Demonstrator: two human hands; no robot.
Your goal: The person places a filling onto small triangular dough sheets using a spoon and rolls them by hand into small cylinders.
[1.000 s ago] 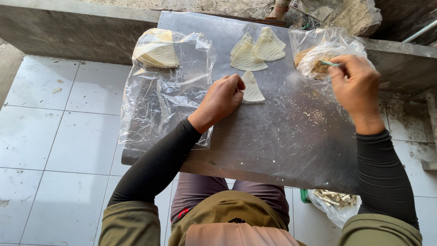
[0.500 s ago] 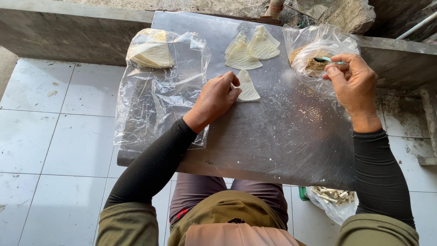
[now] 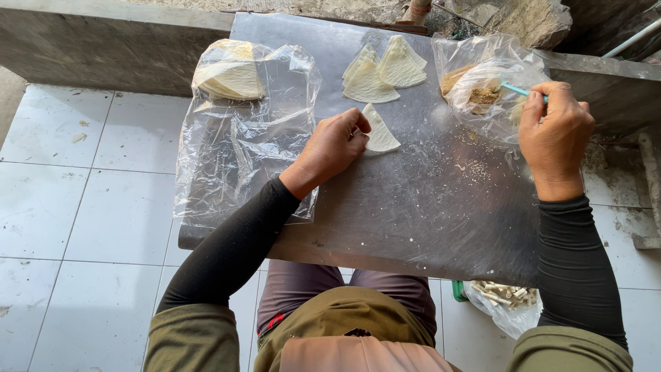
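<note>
My left hand (image 3: 333,146) rests on the metal board (image 3: 427,207) with its fingertips pinching the edge of a pale triangular pastry sheet (image 3: 378,131). My right hand (image 3: 555,129) grips a thin teal spoon handle (image 3: 518,89) whose tip reaches into a clear plastic bag of brown filling (image 3: 482,86) at the board's far right. Two more folded pastry triangles (image 3: 382,72) lie side by side at the far edge of the board.
A clear plastic bag (image 3: 241,131) with a stack of pastry sheets (image 3: 231,74) lies on the board's left side. Crumbs of filling (image 3: 475,169) are scattered near the middle. Below the board, by my right knee, sits a bag of small pale rolls (image 3: 506,297). White floor tiles (image 3: 76,207) lie to the left.
My right hand has kept the spoon in the filling bag, shifting slightly. My left hand stays on the pastry triangle. The view has tilted a little.
</note>
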